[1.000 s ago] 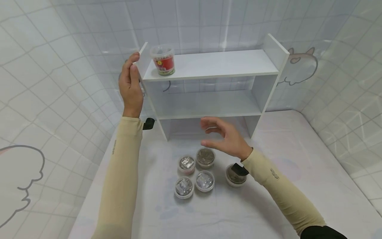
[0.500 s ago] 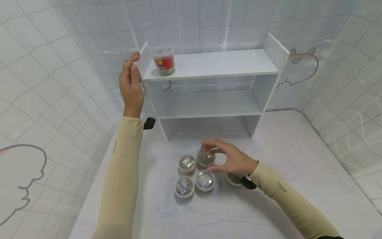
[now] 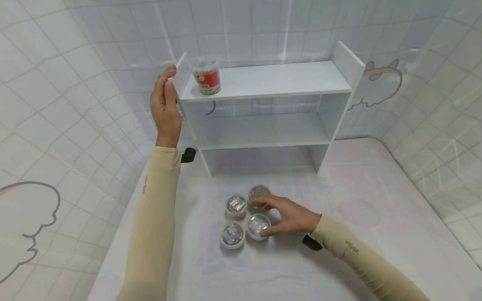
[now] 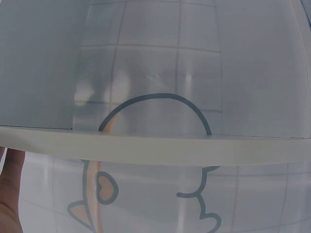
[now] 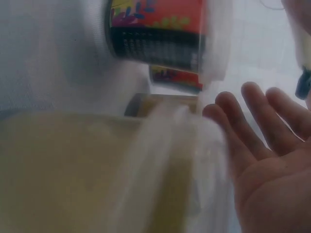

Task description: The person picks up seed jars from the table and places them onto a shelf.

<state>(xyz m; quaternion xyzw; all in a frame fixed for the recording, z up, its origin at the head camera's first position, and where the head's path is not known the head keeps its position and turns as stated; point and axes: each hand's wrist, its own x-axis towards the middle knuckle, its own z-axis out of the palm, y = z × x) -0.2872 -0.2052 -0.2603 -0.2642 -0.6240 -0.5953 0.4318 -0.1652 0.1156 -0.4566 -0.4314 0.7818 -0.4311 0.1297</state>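
My left hand (image 3: 165,108) rests against the outside of the white shelf unit's left side panel, fingers fairly straight. On the top shelf (image 3: 278,81), beside that panel, stands a clear plastic tub (image 3: 208,79) with a red label. Low over the table, my right hand (image 3: 290,215) has its thumb at the near rim of a silver-topped tub (image 3: 257,223). Its index finger overlaps the tub behind (image 3: 259,190). In the right wrist view the fingers are spread and relaxed, beside a red-and-black labelled tub (image 5: 155,36) and a blurred pale tub (image 5: 63,170) close to the lens.
Two more silver-topped tubs, a rear one (image 3: 236,205) and a front one (image 3: 232,235), stand left of my right hand. That hand and wrist hide the tub farther right. White tiled-pattern sheeting (image 3: 256,37) surrounds the cloth-covered table (image 3: 376,179).
My right hand has come down and toward me, from in front of the shelf unit to the tubs, covering the rightmost one. My left hand has stayed at the side panel.
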